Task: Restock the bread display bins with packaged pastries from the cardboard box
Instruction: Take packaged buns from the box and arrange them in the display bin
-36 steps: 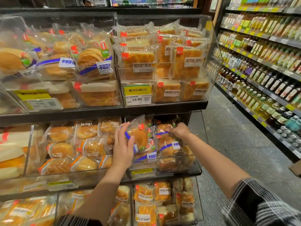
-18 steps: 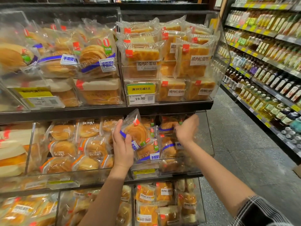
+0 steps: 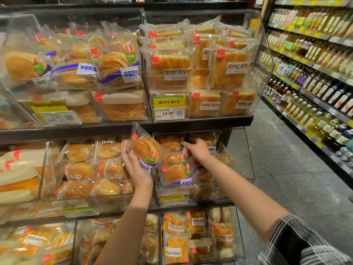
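Shelves [image 3: 191, 124]: three tiers of clear bins, all look well stocked; restocking appears far along.
Bin [image 3: 246, 155]: middle tier, at 3 o'clock of centre; holds several pastries with room near the top, so I judge a few more fit.
Box: the cardboard box is not in view; what is left in it cannot be told.
Pastry [image 3: 146, 150]: in its wrapper, upright at the bin's mouth, not yet set down.
Left hand [image 3: 137, 169]: fingers curl round the pastry's left edge, gripping it.
Right hand [image 3: 198, 150]: reaches into the bin, fingers spread on the packs, holding nothing.
Change: the pastry is higher and turned; the right hand has dropped from the bin's upper edge to the packs.
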The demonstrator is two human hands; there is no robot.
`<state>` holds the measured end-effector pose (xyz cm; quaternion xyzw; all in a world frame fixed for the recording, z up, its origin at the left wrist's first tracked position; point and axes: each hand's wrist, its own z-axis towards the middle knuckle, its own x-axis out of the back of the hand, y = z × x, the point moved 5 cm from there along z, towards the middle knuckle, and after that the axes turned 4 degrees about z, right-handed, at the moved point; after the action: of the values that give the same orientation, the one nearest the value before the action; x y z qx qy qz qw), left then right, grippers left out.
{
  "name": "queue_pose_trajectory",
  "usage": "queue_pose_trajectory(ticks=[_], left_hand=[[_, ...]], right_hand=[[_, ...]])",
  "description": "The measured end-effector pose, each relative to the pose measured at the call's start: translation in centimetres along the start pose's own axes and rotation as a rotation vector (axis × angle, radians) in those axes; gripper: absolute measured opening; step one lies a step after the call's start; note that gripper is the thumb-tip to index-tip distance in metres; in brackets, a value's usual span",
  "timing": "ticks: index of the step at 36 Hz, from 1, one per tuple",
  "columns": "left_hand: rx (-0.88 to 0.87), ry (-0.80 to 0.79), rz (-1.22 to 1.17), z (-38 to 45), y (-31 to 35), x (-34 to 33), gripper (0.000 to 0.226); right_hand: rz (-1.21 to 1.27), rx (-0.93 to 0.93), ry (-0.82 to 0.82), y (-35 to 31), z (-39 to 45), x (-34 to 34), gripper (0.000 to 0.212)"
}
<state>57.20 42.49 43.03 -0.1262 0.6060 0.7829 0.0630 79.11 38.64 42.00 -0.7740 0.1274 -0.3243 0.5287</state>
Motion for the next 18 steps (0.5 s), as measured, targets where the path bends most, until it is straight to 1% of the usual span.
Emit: queue_pose_trajectory(ticks=[2,3,4,5,9,11,16,18], left_hand=[[0.025,0.015,-0.020,0.0,0.3,-0.1,0.045],[0.025,0.020,-0.031,0.0,0.4,-0.2,0.045],[0.023,0.026,-0.040,0.0,0.6,-0.3,0.043],[0.027,0.031,-0.043,0.0,0.6,-0.4,0.041],[0.067,0.029,-0.085,0.2,0.4,-0.3,0.040],[0.091,0.026,-0.102,0.3,0.5,-0.3,0.039],[0.108,0.026,-0.091,0.2,0.9,-0.4,0.039],[0.110,0.027,-0.080,0.2,1.0,-0.3,0.038]], right_hand=[[-0.052,0.006,-0.023,-0.4,0.2,-0.1,0.051],[-0.076,0.002,-0.033,-0.6,0.2,-0.1,0.049],[-0.104,-0.003,-0.033,-0.8,0.2,-0.1,0.042],[-0.140,-0.013,-0.018,-0.9,0.1,0.1,0.036],[-0.179,0.026,0.084,-1.1,-0.1,-0.2,0.034],[-0.177,0.028,0.106,-1.0,0.0,-0.5,0.041],[-0.220,-0.018,-0.006,-1.3,-0.2,-1.2,0.041],[-0.208,-0.004,0.004,-1.6,-0.2,-1.2,0.040]])
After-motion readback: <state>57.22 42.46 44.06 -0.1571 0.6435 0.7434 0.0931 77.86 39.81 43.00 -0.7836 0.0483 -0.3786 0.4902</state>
